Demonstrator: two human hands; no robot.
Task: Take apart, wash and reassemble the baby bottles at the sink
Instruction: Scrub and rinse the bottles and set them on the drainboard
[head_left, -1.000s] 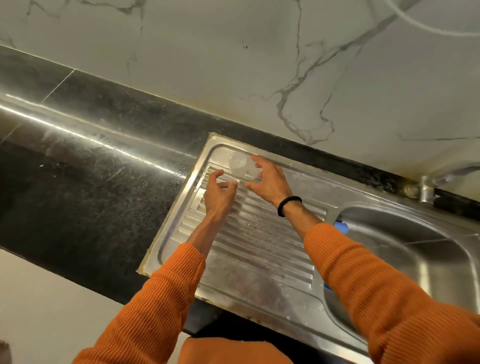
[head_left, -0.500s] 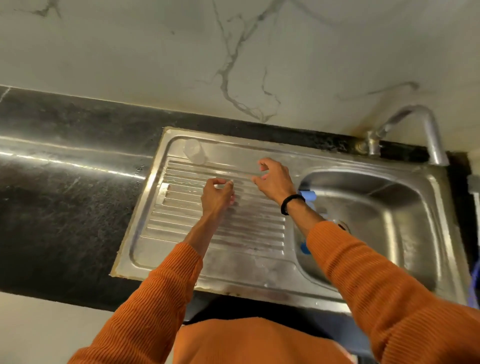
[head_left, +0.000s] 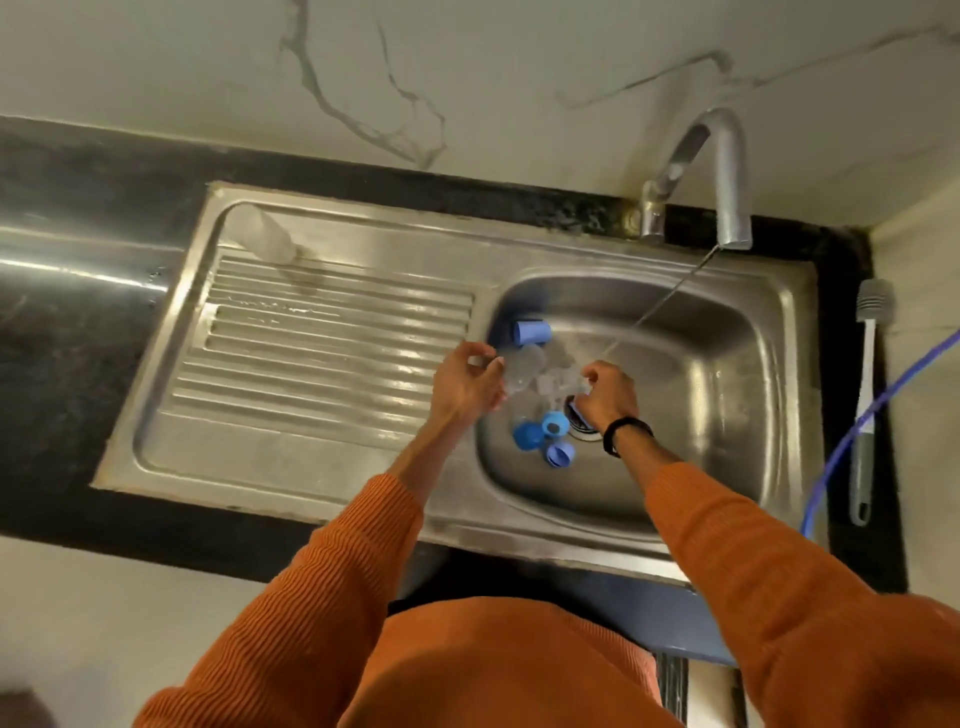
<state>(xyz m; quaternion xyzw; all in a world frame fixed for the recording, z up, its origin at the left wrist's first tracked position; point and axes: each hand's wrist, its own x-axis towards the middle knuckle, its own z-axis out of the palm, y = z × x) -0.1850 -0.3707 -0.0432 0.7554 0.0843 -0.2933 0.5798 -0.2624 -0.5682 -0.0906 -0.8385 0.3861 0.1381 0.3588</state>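
Observation:
A clear bottle body (head_left: 264, 235) stands on the far left corner of the steel drainboard (head_left: 322, 364). Both hands are over the sink basin (head_left: 717, 415). My left hand (head_left: 465, 387) curls round a clear bottle part (head_left: 524, 366) at the basin's left wall. My right hand (head_left: 608, 392) pinches a small clear piece (head_left: 558, 382) near the thin water stream (head_left: 660, 306). Several blue bottle parts (head_left: 545, 436) lie on the basin floor by the drain, and a blue cap (head_left: 531, 332) lies near the far left wall.
The curved tap (head_left: 722, 171) runs a thin stream into the basin. A grey bottle brush (head_left: 865, 395) lies on the black counter (head_left: 78, 338) to the right, beside a blue hose (head_left: 852, 436). A marble wall rises behind.
Both hands left the drainboard, where the clear bottle body stays standing, and moved right into the basin. They now hold clear parts near the water. The view swung right.

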